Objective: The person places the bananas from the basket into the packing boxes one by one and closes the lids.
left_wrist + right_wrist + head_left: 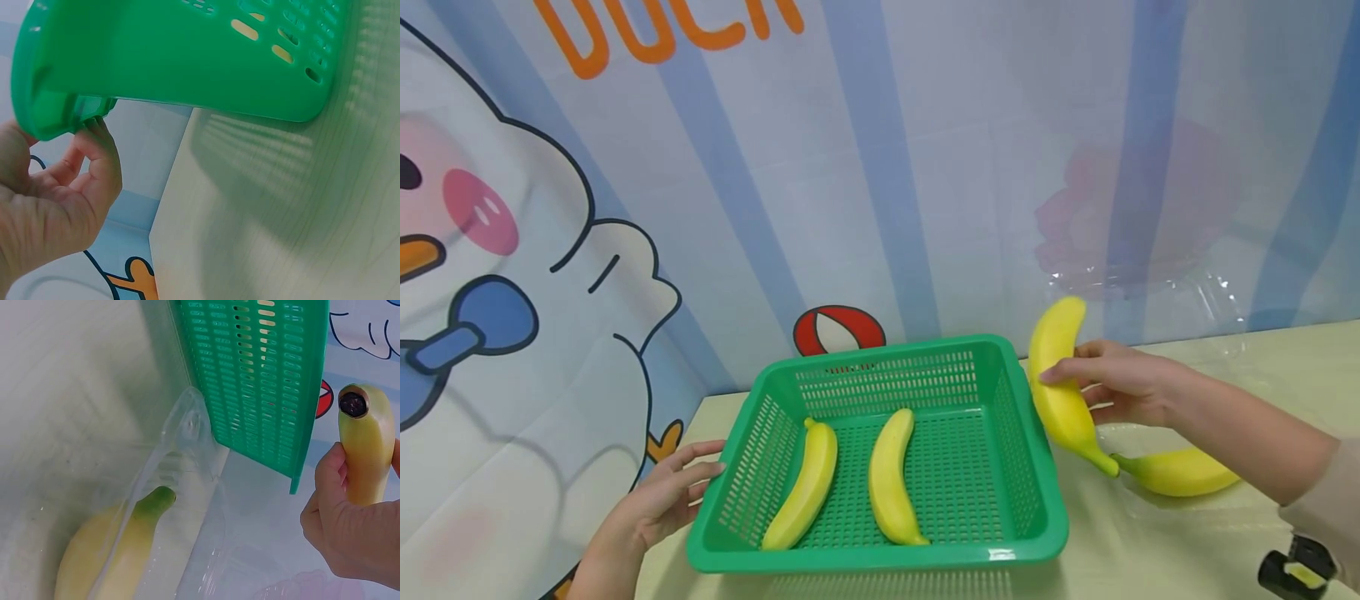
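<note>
A yellow banana (pixel 1060 383) is gripped in my right hand (pixel 1120 383), just beyond the right rim of a green plastic basket (pixel 880 560). In the right wrist view the dark stem end of that banana (pixel 369 444) faces the camera. My left hand (pixel 666 492) holds the basket's left rim, and the left wrist view shows its fingers (pixel 100 156) curled under the edge. Inside the basket lie two bananas, a left one (pixel 811 483) and a middle one (pixel 891 479), apart from each other.
Right of the basket, another banana (pixel 1183 472) lies in a clear plastic container (pixel 1210 308), whose raised lid leans near the back. The pale wooden table (pixel 1300 367) meets a striped cartoon backdrop (pixel 970 167). A small black device (pixel 1296 571) is near the right sleeve.
</note>
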Motion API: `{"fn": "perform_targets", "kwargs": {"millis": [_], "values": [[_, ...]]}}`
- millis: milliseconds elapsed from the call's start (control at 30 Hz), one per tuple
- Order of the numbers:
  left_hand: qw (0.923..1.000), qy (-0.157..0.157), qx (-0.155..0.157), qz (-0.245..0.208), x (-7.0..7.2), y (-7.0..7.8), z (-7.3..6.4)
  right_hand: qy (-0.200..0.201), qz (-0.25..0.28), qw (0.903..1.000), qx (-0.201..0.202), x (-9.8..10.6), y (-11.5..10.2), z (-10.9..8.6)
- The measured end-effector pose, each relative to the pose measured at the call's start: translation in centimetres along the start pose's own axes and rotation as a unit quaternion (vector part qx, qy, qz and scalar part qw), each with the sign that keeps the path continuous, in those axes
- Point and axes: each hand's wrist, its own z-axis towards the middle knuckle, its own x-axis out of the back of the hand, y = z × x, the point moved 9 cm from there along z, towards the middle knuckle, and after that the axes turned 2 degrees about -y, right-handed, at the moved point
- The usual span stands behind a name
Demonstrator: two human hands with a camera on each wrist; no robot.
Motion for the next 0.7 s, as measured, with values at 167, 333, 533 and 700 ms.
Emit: {"fn": "perform_targets", "kwargs": {"millis": [167, 333, 533, 700], "values": [[1.0, 0.003, 0.0, 0.005, 0.0, 0.0, 0.1, 0.006, 0.006, 1.0, -0.001, 0.8, 0.3, -0.4], [1.0, 0.007, 0.003, 0.006, 0.1, 0.0, 0.0, 0.012, 0.005, 0.9999, -0.004, 1.6, 0.8, -0.7], [0.9999, 0.007, 0.005, 0.008, 0.0, 0.0, 0.0, 0.027, 0.004, 0.9995, -0.017, 2.7, 1.6, -0.9], [0.9999, 0.009, 0.003, 0.008, 0.0, 0.0, -0.1, 0.031, 0.005, 0.9993, -0.022, 3.3, 2.2, -0.8]]}}
